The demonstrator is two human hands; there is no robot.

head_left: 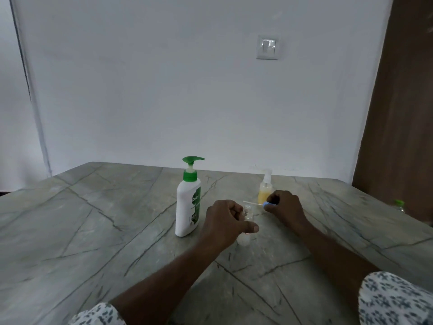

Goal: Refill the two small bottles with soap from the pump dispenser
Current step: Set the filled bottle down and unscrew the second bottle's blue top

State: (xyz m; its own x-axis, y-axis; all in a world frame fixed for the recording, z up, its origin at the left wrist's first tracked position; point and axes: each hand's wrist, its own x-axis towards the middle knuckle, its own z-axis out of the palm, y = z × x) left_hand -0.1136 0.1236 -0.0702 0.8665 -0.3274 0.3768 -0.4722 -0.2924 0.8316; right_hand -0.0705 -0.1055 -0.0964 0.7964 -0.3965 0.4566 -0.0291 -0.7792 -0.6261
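A white pump dispenser (188, 202) with a green pump head stands upright on the marble table (93, 231). Just right of it, my left hand (225, 221) grips a small clear bottle (248, 213) that stands on the table; its neck is uncapped. My right hand (284, 207) holds a small blue cap (267, 204) with a thin white tube (251, 202) sticking out toward the clear bottle. Behind the hands stands a second small bottle (265, 191) with a clear pump top and yellow liquid inside.
A green-capped bottle (398, 205) shows at the table's right edge. A white wall with a light switch (267, 46) rises behind the table, and a brown wooden panel (398, 113) stands at the right.
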